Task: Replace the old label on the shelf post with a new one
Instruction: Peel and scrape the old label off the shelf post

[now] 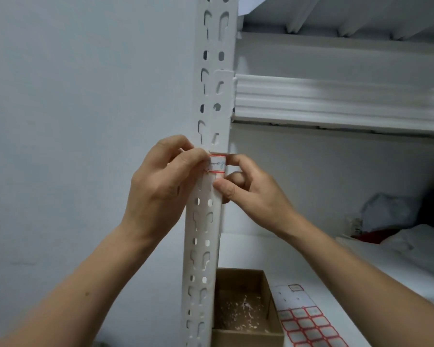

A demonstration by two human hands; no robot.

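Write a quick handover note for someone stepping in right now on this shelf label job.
Left hand: fingertips on the left edge of the label on the shelf post.
Right hand: fingers at the label's right edge, thumb on the post below.
Label sheet and cardboard box of paper scraps are on the shelf below.
Unclear whether this label is old or new; check, then finish.

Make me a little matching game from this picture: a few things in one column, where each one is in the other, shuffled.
Things:
1. red-bordered label
2. cardboard box
3. sticker sheet
4. left hand

Places:
A. flat on the shelf, right of the box
B. stuck on the shelf post
C. on the shelf beside the post's foot
D. at the label's left edge

Pairs: 1-B, 2-C, 3-A, 4-D
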